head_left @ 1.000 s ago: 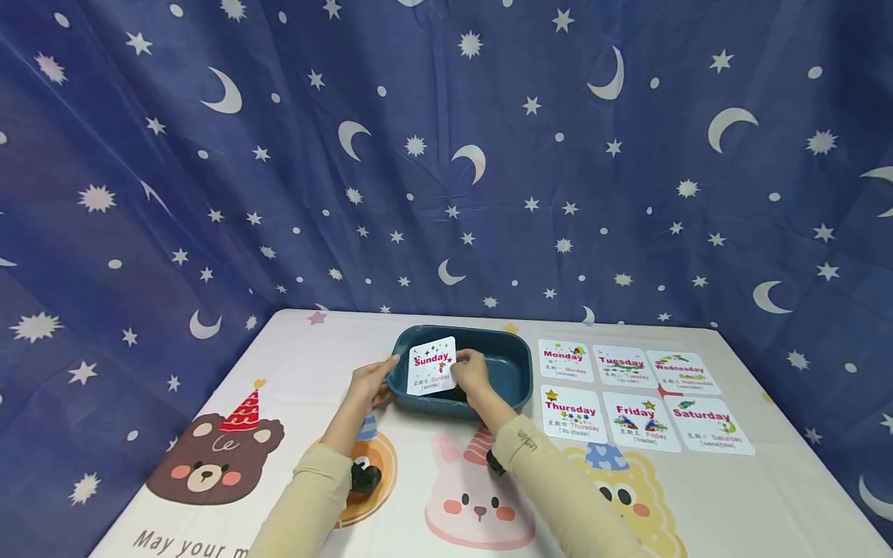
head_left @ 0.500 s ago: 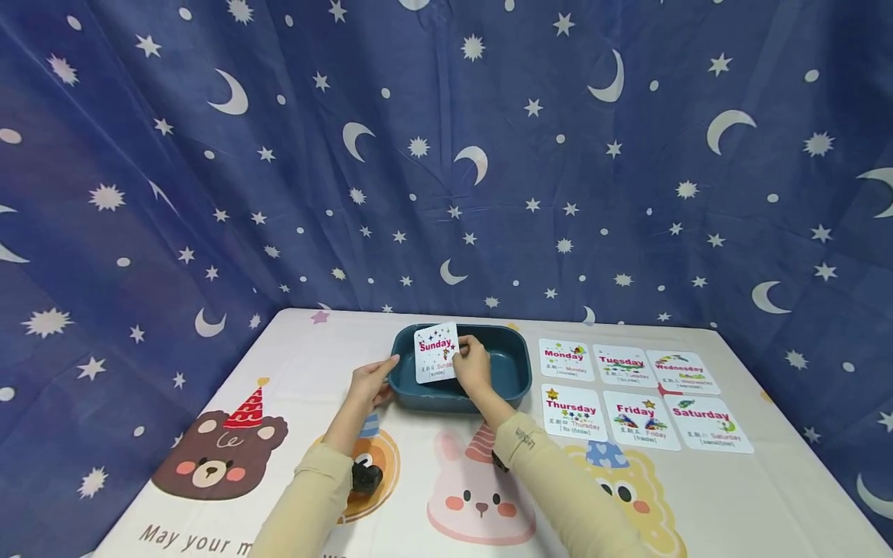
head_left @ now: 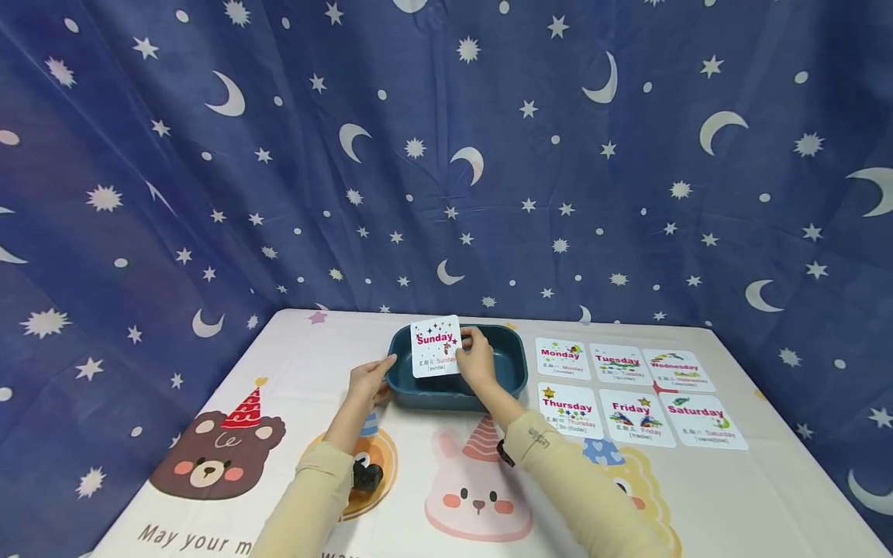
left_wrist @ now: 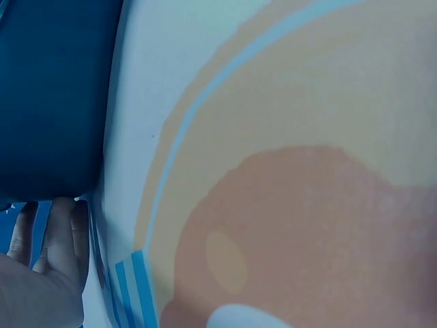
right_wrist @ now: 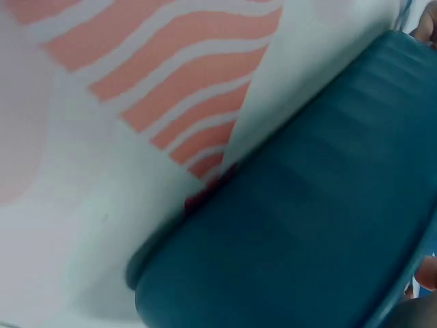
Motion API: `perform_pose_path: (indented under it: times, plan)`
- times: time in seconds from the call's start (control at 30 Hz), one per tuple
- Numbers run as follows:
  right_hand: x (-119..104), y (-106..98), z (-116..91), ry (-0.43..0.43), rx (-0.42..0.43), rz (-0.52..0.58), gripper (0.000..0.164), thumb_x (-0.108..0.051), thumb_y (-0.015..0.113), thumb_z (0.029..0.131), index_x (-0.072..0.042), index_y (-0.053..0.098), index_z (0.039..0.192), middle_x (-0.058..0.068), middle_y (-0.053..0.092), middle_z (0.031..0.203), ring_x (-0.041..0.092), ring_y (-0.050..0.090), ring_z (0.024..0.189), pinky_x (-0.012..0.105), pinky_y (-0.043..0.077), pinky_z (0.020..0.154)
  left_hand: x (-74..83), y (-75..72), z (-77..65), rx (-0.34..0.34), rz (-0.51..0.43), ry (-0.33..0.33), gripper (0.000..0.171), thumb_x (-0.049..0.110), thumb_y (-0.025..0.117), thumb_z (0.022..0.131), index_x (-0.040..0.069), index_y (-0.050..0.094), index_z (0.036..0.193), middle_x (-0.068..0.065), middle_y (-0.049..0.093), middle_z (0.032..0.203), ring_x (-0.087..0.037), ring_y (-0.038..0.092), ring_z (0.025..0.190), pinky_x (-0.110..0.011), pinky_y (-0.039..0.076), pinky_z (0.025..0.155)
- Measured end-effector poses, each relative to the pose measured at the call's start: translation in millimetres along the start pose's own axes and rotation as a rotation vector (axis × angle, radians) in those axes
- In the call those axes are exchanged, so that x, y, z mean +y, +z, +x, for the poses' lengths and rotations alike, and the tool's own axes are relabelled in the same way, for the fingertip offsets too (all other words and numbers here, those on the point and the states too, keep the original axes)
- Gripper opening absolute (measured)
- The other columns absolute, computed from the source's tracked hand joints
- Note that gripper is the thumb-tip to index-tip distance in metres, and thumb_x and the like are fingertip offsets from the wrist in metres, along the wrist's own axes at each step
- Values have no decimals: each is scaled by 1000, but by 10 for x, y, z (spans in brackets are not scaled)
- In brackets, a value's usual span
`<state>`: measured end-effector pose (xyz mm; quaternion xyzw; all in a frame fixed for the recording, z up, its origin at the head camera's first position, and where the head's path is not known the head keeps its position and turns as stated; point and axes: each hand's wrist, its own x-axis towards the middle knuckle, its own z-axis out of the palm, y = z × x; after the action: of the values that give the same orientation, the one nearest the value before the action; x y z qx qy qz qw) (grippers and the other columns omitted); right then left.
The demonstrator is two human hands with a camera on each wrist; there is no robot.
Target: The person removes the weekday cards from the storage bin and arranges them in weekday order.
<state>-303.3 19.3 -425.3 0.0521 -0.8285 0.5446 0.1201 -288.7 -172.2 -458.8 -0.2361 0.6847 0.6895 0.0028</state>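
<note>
In the head view a dark teal plastic bin [head_left: 439,401] stands at the back middle of the table. My left hand [head_left: 367,382] holds the bin's left end, thumb at the rim and fingers against the outside; in the left wrist view its fingers [left_wrist: 61,236] meet the bin's end wall. A white square flashcard printed "Sunday" [head_left: 436,358] is tilted up over the bin's left half. My right hand [head_left: 476,360] pinches that card by its right edge, above the bin. In the right wrist view the bin's side wall [right_wrist: 287,198] hides most of this hand.
To the bin's right, several day flashcards lie flat in two rows: Monday [head_left: 562,357], Tuesday [head_left: 619,364] and Wednesday behind, Thursday [head_left: 570,411], Friday [head_left: 637,419] and Saturday [head_left: 705,422] in front. A starry blue curtain [head_left: 446,155] hangs behind the cartoon-printed tablecloth [head_left: 279,356].
The Sunday card has risen, moving away from me towards the bin's back rim, with my right hand pinching it. My left hand stays at the bin's left end.
</note>
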Motion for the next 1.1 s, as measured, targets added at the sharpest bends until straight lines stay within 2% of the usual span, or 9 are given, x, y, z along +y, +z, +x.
perform_pose_path:
  times: [0.27,0.4,0.57,0.7,0.93,1.1]
  plan:
    - [-63,-189,1,34,-16,5,50,15,53,79,1,51,126,9,53,77,12,43,57,20,36,51,45,-2,-1,11,-6,-1,54,32,66,88,-5,55,126,-22,59,121,-10,61,73,-22,53,65]
    - [-81,-291,-30,26,-57,15,62,16,52,76,-2,45,135,6,49,76,12,38,56,21,32,51,43,-4,-13,21,15,-13,52,32,67,87,-3,56,125,-20,58,122,-9,59,70,-20,51,63]
    - [-81,-423,-105,18,-158,25,77,14,49,79,-9,24,149,5,42,82,10,32,51,21,30,49,22,-16,-26,11,17,-12,55,32,66,88,-5,54,126,-21,55,125,-10,60,71,-24,54,68]
    - [-72,-513,-151,19,-232,34,84,14,46,84,-18,10,153,6,37,88,10,30,52,19,31,49,18,-21,-12,9,6,-2,55,32,67,87,-5,54,125,-19,56,122,-10,60,75,-26,54,71]
    - [-72,-664,-249,-16,-280,-6,81,14,45,84,-18,15,152,12,41,91,11,30,52,19,31,49,18,-34,-2,0,15,-31,57,33,65,88,-3,51,130,-18,51,127,-15,59,86,-30,54,83]
    - [-60,-818,-342,31,-320,64,77,16,43,86,-19,20,150,11,35,96,12,30,55,19,32,48,16,-24,-12,-5,15,-30,58,33,66,87,-4,51,129,-16,52,122,-12,58,79,-27,54,76]
